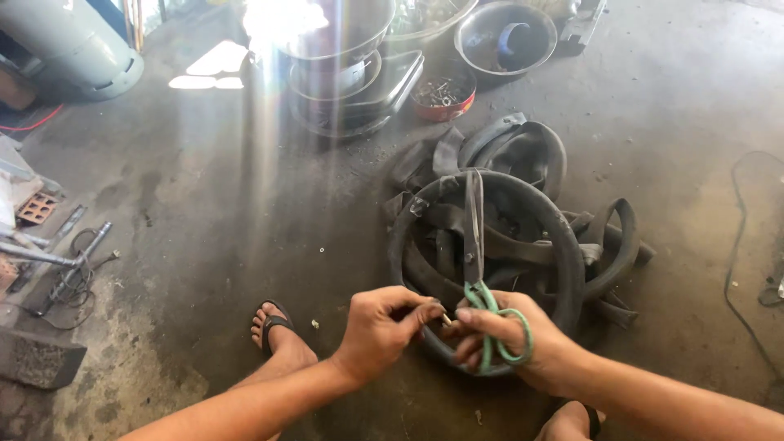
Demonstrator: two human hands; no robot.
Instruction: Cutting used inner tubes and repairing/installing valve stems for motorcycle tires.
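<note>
My right hand (pixel 506 336) grips a pair of scissors (pixel 475 245) by their green handles, blades pointing away and closed. My left hand (pixel 382 327) pinches a small pale piece (pixel 446 318) just in front of the right hand's fingers. Both hands hover over a pile of black rubber inner tubes (pixel 506 220) lying on the concrete floor. My foot in a black flip-flop (pixel 276 327) rests to the left of the hands; the other foot (pixel 572 420) shows at the bottom edge.
Stacked metal bowls and pans (pixel 347 73) stand at the back, with a red tin of screws (pixel 443 96) and another steel bowl (pixel 506 39). A gas cylinder (pixel 73 45) lies top left. Metal tools (pixel 57 261) and a brick (pixel 37 208) sit left. A black cable (pixel 739 237) runs right.
</note>
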